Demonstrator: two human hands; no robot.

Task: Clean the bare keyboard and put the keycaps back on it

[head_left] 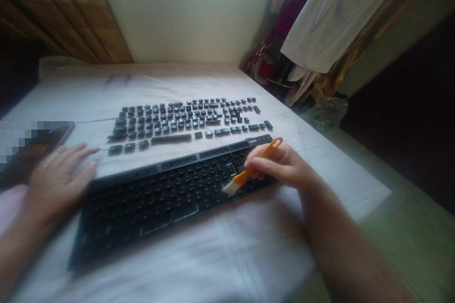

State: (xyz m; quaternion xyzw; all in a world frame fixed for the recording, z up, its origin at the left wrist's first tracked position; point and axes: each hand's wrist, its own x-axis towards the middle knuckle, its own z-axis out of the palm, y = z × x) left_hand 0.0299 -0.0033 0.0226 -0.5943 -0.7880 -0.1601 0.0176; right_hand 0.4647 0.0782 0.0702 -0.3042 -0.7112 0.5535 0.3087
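Observation:
A black keyboard base (170, 189) with its keycaps off lies slanted on the white cloth. My right hand (275, 163) grips a brush (245, 174) with an orange handle and pale bristles. The bristle end is down at the keyboard's lower right part, among the bare key posts. My left hand (64, 170) is open, its fingers stretched out beside the keyboard's left end; whether the thumb touches the frame I cannot tell. Behind the keyboard, loose black keycaps (170, 138) are laid out in rows.
A white cloth (220, 251) covers the table, whose right edge (320, 132) drops to the floor. At the far left lies a dark flat object (53, 151), partly blurred out. Clothes (320, 23) hang at the right, above a clear plastic bag (329, 111). A wooden panel and pale wall stand behind.

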